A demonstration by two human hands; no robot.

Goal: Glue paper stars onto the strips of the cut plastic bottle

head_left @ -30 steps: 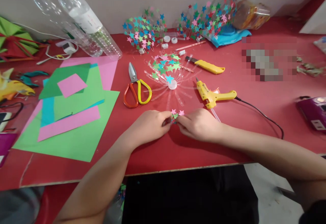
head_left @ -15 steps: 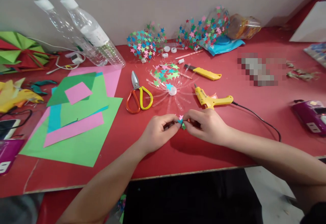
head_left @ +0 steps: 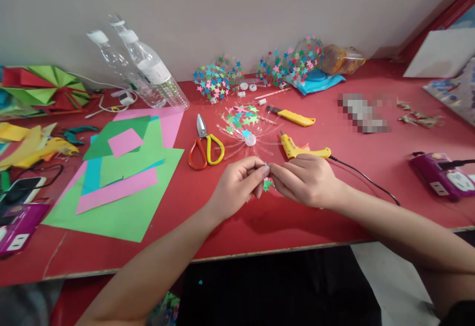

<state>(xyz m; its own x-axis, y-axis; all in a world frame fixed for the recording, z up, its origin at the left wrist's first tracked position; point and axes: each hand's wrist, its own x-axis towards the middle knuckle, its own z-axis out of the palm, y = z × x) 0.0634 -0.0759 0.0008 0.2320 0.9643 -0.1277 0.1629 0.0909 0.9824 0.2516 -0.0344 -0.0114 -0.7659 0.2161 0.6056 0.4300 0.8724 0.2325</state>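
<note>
My left hand [head_left: 237, 182] and my right hand [head_left: 311, 181] meet fingertip to fingertip above the table. Between the pinched fingers only a sliver of a small blue paper star [head_left: 265, 164] shows; the rest is covered. Just below them, green paper stars [head_left: 268, 184] lie on the tabletop. Beyond my hands stands a clear plastic bottle piece cut into splayed strips [head_left: 251, 140], with several coloured stars [head_left: 243, 118] on it. A yellow glue gun [head_left: 302, 149] lies right behind my right hand. Scissors [head_left: 206, 150] with one red and one yellow handle lie to the left.
Coloured paper sheets [head_left: 122, 227] are piled at left. Plastic bottles [head_left: 152, 71] lean on the wall, near star-covered balls [head_left: 211, 82]. A yellow cutter [head_left: 297, 117] lies beyond the glue gun. Purple power strips [head_left: 438, 175] sit at both sides; the glue gun's cord [head_left: 365, 180] runs right.
The view has tilted upward. My fingers have closed further over the blue star, and the pink star beside it no longer shows. My right hand's fingers are curled more tightly.
</note>
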